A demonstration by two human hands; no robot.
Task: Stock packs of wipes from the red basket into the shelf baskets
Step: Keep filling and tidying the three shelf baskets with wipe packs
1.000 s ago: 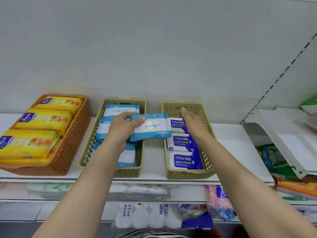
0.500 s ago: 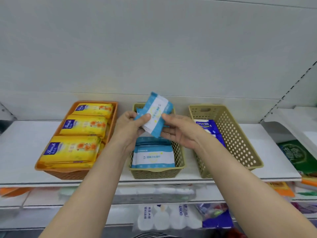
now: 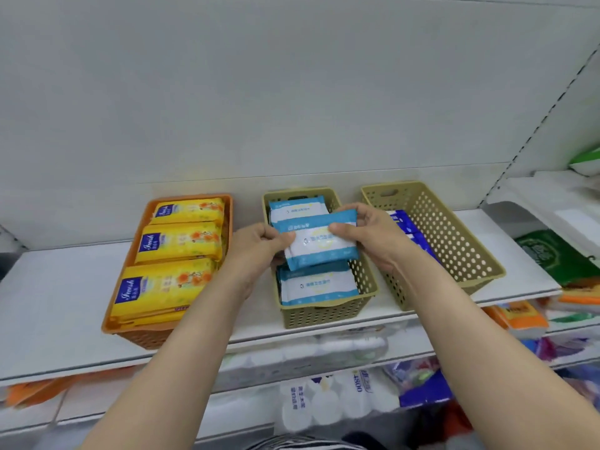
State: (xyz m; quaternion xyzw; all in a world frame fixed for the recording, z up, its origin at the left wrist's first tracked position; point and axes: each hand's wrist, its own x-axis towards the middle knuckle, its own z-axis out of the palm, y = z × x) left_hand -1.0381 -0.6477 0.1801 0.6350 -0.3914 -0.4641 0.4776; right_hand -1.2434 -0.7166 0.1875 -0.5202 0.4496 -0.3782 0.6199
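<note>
A blue and white pack of wipes (image 3: 319, 245) lies flat just above the middle tan basket (image 3: 324, 315), held at both ends. My left hand (image 3: 258, 246) pinches its left end and my right hand (image 3: 370, 235) grips its right end. Two matching packs lie in that basket, one at the back (image 3: 297, 207) and one at the front (image 3: 316, 285). The red basket is not in view.
An orange basket (image 3: 136, 336) with three yellow packs stands at the left of the white shelf (image 3: 55, 287). A tan basket (image 3: 454, 241) with dark blue packs stands at the right. Lower shelves hold more packaged goods.
The pack was upright and tilted between my hands; now it lies flat and lower over the middle basket. My right hand moved from the right basket to the pack.
</note>
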